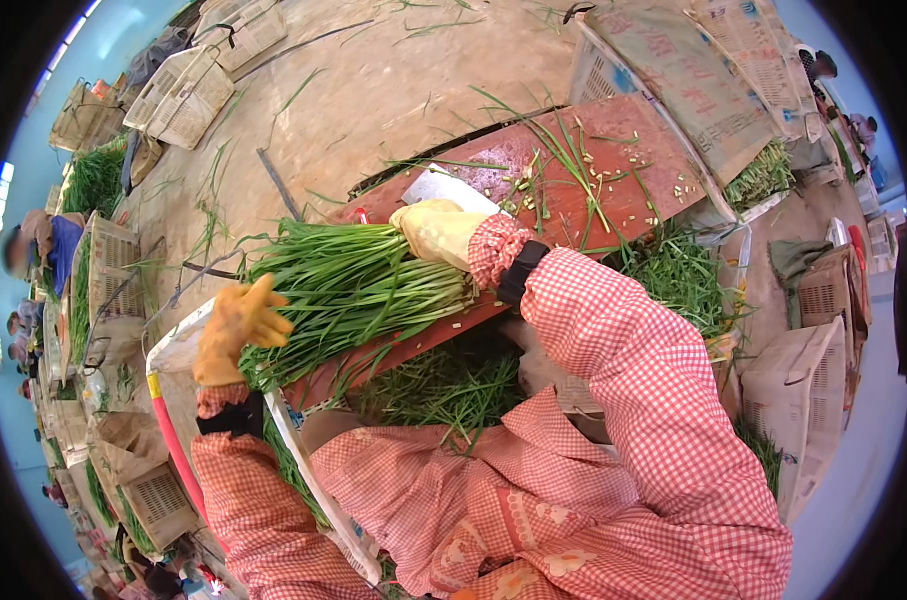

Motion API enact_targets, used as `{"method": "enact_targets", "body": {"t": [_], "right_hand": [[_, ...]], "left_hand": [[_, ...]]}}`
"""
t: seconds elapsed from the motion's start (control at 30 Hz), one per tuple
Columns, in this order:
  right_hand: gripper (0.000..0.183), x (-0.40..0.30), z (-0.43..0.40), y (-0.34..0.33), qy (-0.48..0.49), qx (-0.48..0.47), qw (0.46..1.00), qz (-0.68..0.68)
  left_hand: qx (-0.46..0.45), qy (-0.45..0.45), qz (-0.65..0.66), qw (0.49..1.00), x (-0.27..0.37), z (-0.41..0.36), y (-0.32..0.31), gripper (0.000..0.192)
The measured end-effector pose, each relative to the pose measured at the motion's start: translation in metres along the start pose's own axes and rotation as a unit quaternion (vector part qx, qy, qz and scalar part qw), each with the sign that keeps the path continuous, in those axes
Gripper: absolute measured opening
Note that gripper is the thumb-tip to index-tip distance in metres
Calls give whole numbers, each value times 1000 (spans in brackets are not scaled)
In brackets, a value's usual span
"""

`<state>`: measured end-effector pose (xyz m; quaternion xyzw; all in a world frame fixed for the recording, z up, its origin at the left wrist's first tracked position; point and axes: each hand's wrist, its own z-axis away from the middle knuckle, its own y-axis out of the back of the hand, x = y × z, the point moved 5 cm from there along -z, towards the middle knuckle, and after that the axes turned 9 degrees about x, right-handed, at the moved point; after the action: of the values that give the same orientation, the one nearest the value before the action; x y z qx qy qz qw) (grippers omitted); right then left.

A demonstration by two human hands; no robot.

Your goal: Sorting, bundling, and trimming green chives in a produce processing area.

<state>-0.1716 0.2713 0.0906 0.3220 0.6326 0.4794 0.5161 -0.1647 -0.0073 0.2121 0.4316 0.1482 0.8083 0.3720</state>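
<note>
A thick bunch of green leafy stalks, apparently garlic chives (348,285), lies across a reddish-brown board (618,142). My right hand (437,231), in a pale yellow glove, is closed over the upper stalks near their pale cut ends; its fingertips are partly hidden. Just beyond it lies a flat whitish plate (453,187), perhaps a blade. My left hand (243,326), in an orange-yellow glove, hovers at the leafy end with fingers spread and nothing held. Short cut stem pieces (584,176) and loose stalks (573,165) litter the board's far part.
Loose greens (453,382) lie below the board, and more fill a container (678,277) at right. A white-rimmed crate (281,420) stands beside my left arm. A printed sack (686,82) covers a crate at upper right. Other people (40,240) sit among crates at left.
</note>
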Motion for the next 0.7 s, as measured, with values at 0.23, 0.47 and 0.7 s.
{"method": "enact_targets", "body": {"t": [0.23,0.47,0.7], "right_hand": [[18,17,-14,-33,-123,-49,986,-104],[14,27,-25,-50,-51,6,993,-103],[15,10,-4,-12,-77,-12,996,-35]], "left_hand": [[299,-465,-162,817,24,96,-46,24],[278,-315,-383,823,13,70,-107,35],[261,-368,-337,826,3,107,-143,52]]}}
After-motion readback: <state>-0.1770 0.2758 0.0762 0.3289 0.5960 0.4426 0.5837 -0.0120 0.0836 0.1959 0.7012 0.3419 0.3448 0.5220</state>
